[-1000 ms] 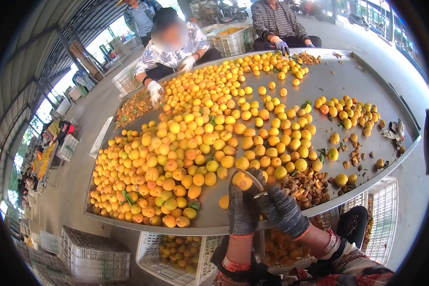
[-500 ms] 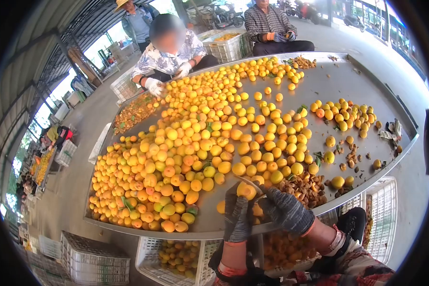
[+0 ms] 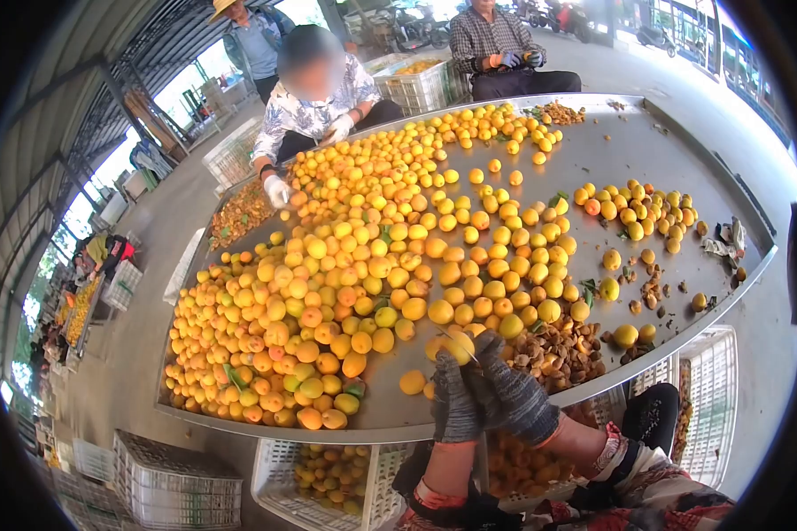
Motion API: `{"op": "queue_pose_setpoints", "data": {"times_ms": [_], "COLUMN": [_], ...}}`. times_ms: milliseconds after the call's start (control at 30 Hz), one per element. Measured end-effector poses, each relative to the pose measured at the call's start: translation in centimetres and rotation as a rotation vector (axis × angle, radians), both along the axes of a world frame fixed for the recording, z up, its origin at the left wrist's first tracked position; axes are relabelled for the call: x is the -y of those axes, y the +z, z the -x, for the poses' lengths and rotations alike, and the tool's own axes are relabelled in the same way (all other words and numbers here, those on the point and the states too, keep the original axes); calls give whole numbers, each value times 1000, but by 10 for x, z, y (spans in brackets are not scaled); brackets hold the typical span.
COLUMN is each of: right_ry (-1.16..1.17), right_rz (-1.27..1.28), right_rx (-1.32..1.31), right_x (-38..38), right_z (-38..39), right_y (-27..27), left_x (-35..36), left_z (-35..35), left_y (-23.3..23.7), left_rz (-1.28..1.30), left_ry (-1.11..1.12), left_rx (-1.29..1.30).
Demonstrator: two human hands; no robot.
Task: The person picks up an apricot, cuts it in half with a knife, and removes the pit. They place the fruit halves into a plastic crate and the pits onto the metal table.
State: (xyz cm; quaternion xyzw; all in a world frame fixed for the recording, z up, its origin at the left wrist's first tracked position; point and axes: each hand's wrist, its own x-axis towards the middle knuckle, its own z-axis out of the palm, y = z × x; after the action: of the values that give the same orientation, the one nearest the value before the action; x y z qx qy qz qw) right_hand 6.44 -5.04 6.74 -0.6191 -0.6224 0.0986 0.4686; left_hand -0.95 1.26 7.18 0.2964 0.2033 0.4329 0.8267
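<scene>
My left hand (image 3: 455,409), in a dark grey knitted glove, holds a yellow apricot (image 3: 458,349) above the table's near edge. Close against it, my right hand (image 3: 515,398) in a matching glove is closed on a small knife, whose thin blade (image 3: 452,334) lies across the apricot. The knife's handle is hidden in the fingers. A loose apricot (image 3: 412,381) rests left of my hands. Beside my right hand lies a heap of brown apricot pits (image 3: 558,356).
A metal table (image 3: 673,168) carries a big pile of apricots (image 3: 328,265) and a smaller group (image 3: 638,211). Crates (image 3: 385,496) stand under the near edge. Across the table a person in white gloves (image 3: 277,190) reaches into the fruit; another person (image 3: 496,53) sits at the far side.
My hands have drawn closer together, the right moving left toward the apricot with the knife. Across the table, the other person's white-gloved hand has shifted down toward the pile.
</scene>
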Motion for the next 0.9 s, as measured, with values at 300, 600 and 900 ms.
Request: {"op": "queue_pose_setpoints", "data": {"times_ms": [300, 600, 900], "right_ry": [289, 54, 252], "right_rz": [210, 178, 241], "right_rx": [-8, -127, -254], "right_x": [9, 10, 3], "right_z": [-43, -13, -29], "right_y": [44, 15, 21], "left_x": [-7, -7, -2], "left_z": [18, 2, 10], "left_y": [8, -41, -4], "left_rz": [-312, 31, -320], "left_ry": [139, 66, 226], "left_rx": [-280, -119, -406]}}
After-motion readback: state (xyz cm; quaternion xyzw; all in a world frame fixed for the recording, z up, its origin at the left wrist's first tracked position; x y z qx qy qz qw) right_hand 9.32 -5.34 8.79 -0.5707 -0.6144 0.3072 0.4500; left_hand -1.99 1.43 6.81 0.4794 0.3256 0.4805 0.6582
